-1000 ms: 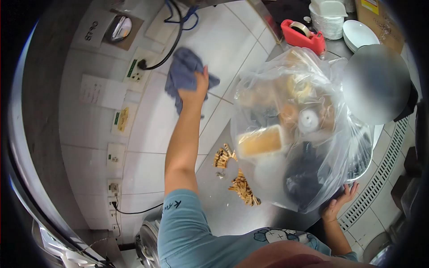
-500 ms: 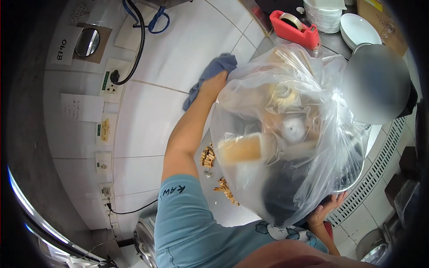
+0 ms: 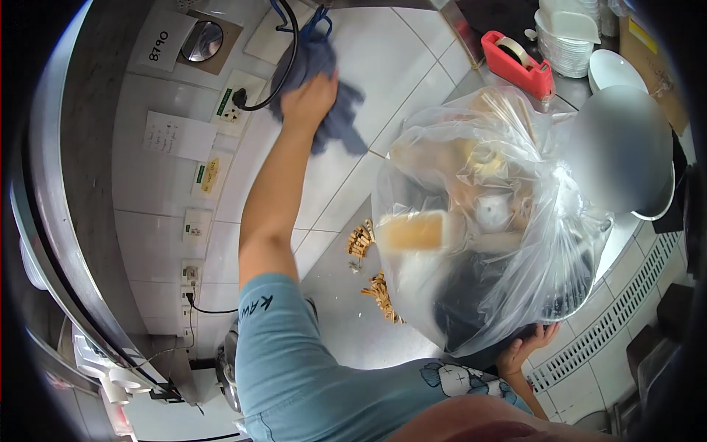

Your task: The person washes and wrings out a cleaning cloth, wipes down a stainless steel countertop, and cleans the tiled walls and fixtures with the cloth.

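My left hand [image 3: 311,102] is closed on a crumpled blue-grey cloth [image 3: 345,114], pressed against the white tiled wall [image 3: 346,193] just below a black cable. My right hand [image 3: 529,346] is at the lower edge of a large knotted clear plastic bag [image 3: 508,287]. Its fingers curl up against the bag's side; the part under the bag is hidden. Through the plastic show a box with a tan-orange face [image 3: 414,231], a white rounded lid [image 3: 492,212] and a dark bulky thing, all blurred by the film.
Bundles of clothespin-like wooden pieces [image 3: 379,295] lie on the metal counter [image 3: 335,295]. A black cable [image 3: 293,55] runs to a wall socket [image 3: 239,99]. At the back stand a red tape dispenser [image 3: 515,65] and stacked white containers [image 3: 565,48]. A floor drain grate [image 3: 611,309] lies right.
My left hand has moved the cloth up and left along the wall, towards the cable and socket. My right hand stays at the bag. The whole view has shifted slightly.
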Tool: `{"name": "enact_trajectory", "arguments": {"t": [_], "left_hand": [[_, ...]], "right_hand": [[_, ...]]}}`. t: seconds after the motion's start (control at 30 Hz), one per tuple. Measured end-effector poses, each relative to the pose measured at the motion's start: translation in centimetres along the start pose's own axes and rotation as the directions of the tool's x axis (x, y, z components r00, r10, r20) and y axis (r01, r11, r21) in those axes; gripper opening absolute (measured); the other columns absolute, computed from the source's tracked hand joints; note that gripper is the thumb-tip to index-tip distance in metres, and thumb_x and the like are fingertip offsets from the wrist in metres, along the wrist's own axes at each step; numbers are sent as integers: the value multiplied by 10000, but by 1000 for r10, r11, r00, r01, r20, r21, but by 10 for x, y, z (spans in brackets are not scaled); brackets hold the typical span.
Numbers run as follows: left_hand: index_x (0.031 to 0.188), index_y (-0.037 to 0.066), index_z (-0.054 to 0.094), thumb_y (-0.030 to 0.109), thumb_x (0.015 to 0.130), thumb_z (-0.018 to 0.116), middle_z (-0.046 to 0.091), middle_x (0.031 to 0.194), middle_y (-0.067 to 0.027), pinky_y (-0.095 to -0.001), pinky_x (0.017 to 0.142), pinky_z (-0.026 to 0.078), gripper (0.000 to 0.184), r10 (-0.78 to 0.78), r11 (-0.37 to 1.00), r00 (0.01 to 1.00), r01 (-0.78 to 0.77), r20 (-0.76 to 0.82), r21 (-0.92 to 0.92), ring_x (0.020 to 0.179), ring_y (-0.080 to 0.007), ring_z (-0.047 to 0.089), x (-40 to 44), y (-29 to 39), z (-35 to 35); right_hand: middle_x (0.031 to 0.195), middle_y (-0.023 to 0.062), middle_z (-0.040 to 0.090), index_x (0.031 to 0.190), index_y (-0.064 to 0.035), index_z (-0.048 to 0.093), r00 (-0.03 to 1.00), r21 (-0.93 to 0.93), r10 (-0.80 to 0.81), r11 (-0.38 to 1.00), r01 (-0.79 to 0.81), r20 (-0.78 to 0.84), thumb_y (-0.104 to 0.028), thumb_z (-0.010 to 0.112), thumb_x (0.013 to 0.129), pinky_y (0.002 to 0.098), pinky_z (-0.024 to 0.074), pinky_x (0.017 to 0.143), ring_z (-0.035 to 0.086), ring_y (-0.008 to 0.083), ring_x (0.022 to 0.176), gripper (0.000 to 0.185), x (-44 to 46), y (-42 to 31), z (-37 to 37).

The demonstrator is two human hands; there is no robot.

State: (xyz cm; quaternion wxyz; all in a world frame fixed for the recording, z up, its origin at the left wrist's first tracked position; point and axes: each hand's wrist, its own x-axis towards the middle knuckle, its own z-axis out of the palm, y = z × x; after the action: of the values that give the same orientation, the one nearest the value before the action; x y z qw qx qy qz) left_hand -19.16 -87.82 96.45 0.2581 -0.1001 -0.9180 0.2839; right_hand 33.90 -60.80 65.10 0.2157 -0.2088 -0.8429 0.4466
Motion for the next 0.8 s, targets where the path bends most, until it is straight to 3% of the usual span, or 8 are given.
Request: {"name": "enact_trajectory", "arguments": {"t": [0.03,0.1,0.17,0.2,0.27,0.4,0.57,0.8], "left_hand": [[887,93,721,480,927,530,717,833,-152,-484,621,573,433,172,984,948,-178,-268,2,722,-352,704,23,3,10],[978,113,714,426,920,554,718,951,-129,-453,692,582,356,649,760,539,-446,-536,472,840,-310,703,74,-24,83],[999,113,720,390,913,580,715,970,-101,-410,718,579,322,122,992,989,-122,-84,5,869,-276,693,36,18,-5],[999,113,720,390,913,580,715,970,-101,-410,718,579,322,127,992,987,-127,-95,4,869,-276,693,26,8,-10],[963,97,726,366,905,603,722,950,-82,-384,695,575,301,559,819,736,-418,-382,393,808,-275,691,-5,-34,3],[982,61,718,356,886,642,719,990,-106,-355,721,569,320,217,974,965,-204,-145,101,866,-274,690,-109,-99,-5],[1064,66,699,344,889,624,695,1048,-147,-366,793,558,337,344,924,854,-232,-390,305,936,-312,671,-159,-139,29],[1125,75,651,277,942,506,683,1062,-181,-450,828,553,308,399,915,914,-402,77,26,1015,-341,653,-14,-11,-2]], "right_hand": [[1519,334,163,1350,31,351,1000,-1,0,1000,0,-3,-566,278,990,635,36,1129,66,509,1434,701,0,-1,0],[1519,326,170,1347,35,357,1000,-7,-24,1000,24,-3,-569,277,991,632,40,1132,70,507,1435,706,2,1,-1],[1522,317,173,1344,37,362,1000,-13,-21,1000,21,-5,-569,277,992,633,43,1132,75,507,1434,706,3,-5,-5],[1525,309,176,1340,39,368,1000,-22,-21,1000,20,-9,-570,277,993,634,45,1133,80,506,1434,706,6,-9,-6],[1531,295,179,1342,44,371,999,-8,-18,1000,17,-48,-566,282,995,614,58,1141,95,484,1438,708,11,-15,-13],[1546,261,180,1384,66,333,970,78,68,996,-51,-234,-559,305,1000,533,111,1157,174,399,1433,734,35,-12,-25],[1543,254,191,1430,82,275,936,-4,104,994,-111,-336,-527,356,1004,487,164,1143,297,348,1365,748,94,29,-34],[1493,268,323,1376,8,434,873,-273,-14,952,-138,-488,-383,615,912,496,206,1127,324,395,1374,633,142,49,-8]]}}
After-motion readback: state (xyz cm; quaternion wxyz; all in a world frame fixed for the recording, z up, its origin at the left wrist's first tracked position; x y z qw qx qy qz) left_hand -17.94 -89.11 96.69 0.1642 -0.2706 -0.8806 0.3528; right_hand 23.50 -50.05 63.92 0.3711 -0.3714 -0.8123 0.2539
